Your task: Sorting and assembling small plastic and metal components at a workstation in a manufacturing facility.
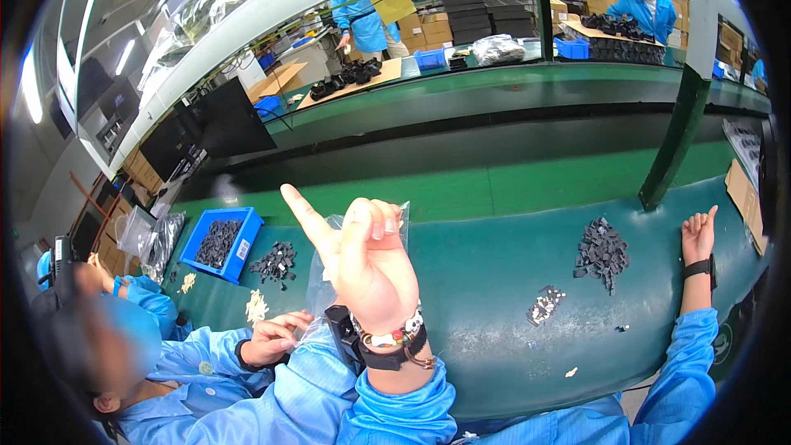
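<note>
My left hand [375, 268] is raised in the middle, its palm bare. One digit stretches to the upper left; the other fingers curl inward. A beaded bracelet and a black band circle that wrist. Behind it shows a clear plastic bag [404, 235]; I see no grip on it. At the far right my right hand [699, 233], in a black wristband, rests at the table with loosely bent fingers and nothing visible in them. Between my hands lie a heap of small black pieces [602, 252] and a smaller black-and-white pile [545, 306].
A co-worker on the left has a hand [272, 338] by the bag. Near it are a blue bin [221, 243] of black pieces, a black heap [274, 264] and pale pieces [256, 306]. A green post [677, 140] rises near my right hand. Other people stand beyond the dark belt [461, 132].
</note>
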The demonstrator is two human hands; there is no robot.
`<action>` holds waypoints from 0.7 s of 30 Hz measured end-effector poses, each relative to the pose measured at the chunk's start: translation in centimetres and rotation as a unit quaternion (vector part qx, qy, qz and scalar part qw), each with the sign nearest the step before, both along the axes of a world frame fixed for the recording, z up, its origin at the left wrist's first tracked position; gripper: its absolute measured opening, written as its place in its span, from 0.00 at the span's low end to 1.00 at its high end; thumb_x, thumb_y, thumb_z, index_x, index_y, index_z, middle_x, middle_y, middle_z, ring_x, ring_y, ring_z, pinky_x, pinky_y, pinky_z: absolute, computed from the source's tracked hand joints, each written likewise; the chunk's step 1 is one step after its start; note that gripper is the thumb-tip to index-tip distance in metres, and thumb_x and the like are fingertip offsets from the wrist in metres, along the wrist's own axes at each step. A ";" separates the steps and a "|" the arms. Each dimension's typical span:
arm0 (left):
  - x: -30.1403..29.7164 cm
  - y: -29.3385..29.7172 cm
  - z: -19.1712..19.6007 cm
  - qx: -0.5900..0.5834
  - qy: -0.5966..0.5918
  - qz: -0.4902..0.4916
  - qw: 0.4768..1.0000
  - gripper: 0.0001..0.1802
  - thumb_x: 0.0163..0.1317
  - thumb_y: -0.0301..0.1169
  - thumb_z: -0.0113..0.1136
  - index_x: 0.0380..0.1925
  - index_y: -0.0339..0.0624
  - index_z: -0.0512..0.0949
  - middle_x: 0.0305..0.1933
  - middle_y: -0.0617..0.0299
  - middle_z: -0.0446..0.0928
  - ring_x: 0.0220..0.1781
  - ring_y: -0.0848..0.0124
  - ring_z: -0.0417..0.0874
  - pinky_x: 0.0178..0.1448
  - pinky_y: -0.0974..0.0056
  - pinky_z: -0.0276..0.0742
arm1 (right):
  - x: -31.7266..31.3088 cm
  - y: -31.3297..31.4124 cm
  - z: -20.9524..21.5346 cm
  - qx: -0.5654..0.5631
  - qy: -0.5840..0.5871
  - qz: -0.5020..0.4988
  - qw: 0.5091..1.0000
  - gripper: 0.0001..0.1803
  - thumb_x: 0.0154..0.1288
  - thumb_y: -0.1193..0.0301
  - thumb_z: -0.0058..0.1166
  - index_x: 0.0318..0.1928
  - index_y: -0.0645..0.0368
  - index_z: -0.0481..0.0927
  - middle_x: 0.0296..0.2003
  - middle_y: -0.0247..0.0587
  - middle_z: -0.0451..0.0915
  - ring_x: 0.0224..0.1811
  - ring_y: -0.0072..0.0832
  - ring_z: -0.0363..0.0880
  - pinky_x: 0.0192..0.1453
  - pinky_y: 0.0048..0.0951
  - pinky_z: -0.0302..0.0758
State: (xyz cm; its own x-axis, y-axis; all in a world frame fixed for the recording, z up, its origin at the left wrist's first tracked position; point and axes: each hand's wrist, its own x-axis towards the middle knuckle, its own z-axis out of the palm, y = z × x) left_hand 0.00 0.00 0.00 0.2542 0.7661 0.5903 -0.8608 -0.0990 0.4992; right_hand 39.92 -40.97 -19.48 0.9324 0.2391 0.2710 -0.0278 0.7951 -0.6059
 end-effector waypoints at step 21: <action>8.2 -1.5 -5.8 0.048 0.234 0.060 0.969 0.17 0.60 0.20 0.52 0.50 0.34 0.72 0.32 0.61 0.75 0.35 0.75 0.75 0.44 0.70 0.72 | 0.9 -1.4 -1.8 -0.026 0.122 -0.121 0.985 0.15 0.73 0.60 0.46 0.50 0.56 0.73 0.30 0.24 0.73 0.30 0.15 0.68 0.38 0.20 0.66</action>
State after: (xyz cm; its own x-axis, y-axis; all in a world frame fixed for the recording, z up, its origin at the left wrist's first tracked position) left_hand 8.15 -1.50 -5.77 0.4241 0.7534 0.5025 -0.5217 -0.2503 0.8156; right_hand 40.87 -42.35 -21.23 0.9996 0.0092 0.0259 0.0097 0.7645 -0.6446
